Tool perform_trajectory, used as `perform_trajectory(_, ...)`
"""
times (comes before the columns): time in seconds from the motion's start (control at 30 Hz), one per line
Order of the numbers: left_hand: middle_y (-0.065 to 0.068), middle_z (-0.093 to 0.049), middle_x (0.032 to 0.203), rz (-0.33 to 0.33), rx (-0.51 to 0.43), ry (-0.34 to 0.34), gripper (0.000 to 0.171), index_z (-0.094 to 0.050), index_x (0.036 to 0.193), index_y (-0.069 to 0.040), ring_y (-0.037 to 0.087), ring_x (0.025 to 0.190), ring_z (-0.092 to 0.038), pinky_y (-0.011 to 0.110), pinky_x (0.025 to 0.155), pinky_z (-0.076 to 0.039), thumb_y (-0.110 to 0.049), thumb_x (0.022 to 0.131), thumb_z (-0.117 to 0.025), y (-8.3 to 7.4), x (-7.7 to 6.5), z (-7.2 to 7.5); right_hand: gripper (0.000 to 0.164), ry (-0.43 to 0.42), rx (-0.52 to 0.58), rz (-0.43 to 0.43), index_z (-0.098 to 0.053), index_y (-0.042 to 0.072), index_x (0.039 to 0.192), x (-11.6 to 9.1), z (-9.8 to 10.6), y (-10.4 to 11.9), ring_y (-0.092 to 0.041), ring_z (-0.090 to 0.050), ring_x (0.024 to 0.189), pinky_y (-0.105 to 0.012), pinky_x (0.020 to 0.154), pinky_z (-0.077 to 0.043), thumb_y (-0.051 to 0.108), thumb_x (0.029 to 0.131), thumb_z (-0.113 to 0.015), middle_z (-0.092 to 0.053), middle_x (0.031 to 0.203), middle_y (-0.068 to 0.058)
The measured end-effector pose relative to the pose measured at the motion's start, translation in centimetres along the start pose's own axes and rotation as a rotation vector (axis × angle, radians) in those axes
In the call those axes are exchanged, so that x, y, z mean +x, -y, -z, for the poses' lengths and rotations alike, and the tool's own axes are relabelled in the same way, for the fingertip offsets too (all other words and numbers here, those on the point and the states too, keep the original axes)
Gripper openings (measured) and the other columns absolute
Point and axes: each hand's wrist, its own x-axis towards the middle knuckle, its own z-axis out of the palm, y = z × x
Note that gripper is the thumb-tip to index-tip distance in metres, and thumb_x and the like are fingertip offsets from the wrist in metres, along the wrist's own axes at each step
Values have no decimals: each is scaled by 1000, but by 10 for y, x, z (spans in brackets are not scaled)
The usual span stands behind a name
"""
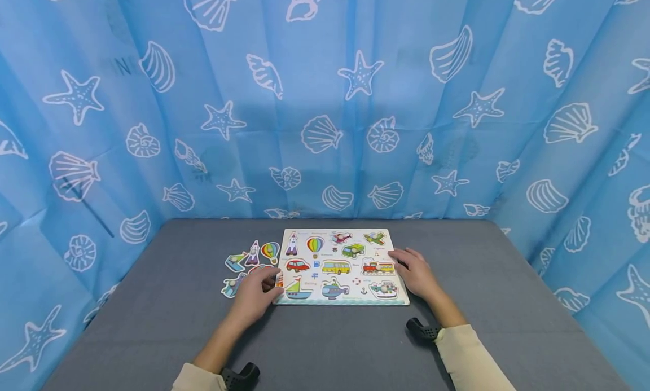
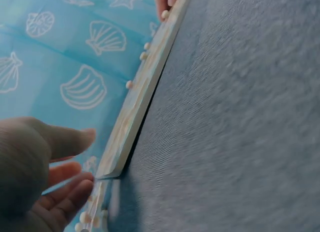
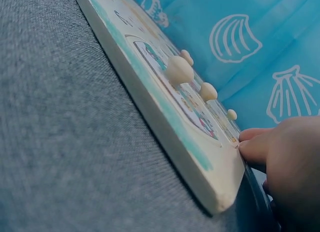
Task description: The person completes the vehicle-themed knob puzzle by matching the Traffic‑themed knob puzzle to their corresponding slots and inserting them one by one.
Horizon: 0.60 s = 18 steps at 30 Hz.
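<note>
A white wooden peg puzzle board point(image 1: 315, 271) with vehicle pictures lies flat on the table. Close to its left edge is my left hand point(image 1: 256, 294), thumb and fingers spread apart. In the left wrist view this hand point(image 2: 42, 174) has nothing between thumb and fingers. At the opposite edge, my right hand point(image 1: 417, 272) touches the board with fairly straight fingers. The right wrist view shows those fingertips point(image 3: 247, 142) at the edge, near round wooden knobs point(image 3: 179, 70). A ship piece point(image 1: 384, 290) sits in the board's near right corner.
Left of the board lie several loose pieces: a rocket point(image 1: 252, 254), a hot-air balloon point(image 1: 271, 251), a sailboat point(image 1: 236, 262) and a bluish vehicle point(image 1: 231, 286). A red one is partly hidden by my left hand. A blue shell-print curtain point(image 1: 315, 97) hangs behind the grey table point(image 1: 335, 346).
</note>
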Motion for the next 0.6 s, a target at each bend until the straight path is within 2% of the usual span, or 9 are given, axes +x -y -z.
perform_trajectory(0.13,7,-64,90,-13,-1,-81,31,-71,109,-5,16,77,-57,37,70,-49,-7,79,-80,1,5,6,36,1,10,-6,-56,-2,133,0,0,1,-48,-27,136,-65,104,-22,5,98,-54,-46,142,-25)
perform_trajectory(0.27,9,-63,88,-28,-9,-123,25,-72,102,-5,20,79,-58,38,70,-48,-3,79,-78,8,13,12,36,-2,12,-5,-57,-2,133,-1,0,1,-48,-28,136,-65,104,-22,5,98,-54,-46,141,-25)
perform_trajectory(0.47,3,-59,84,24,84,-98,18,-73,98,-8,18,77,-54,37,67,-45,-8,80,-78,25,23,16,36,-12,13,3,-57,-2,132,-1,0,0,-48,-28,136,-64,105,-23,5,97,-54,-47,141,-24)
perform_trajectory(0.6,1,-57,81,67,168,-84,16,-73,95,-8,19,75,-51,37,64,-41,-11,80,-78,30,28,20,36,-17,8,6,-57,-2,132,-1,-1,-1,-48,-29,135,-64,104,-24,4,97,-55,-47,141,-24)
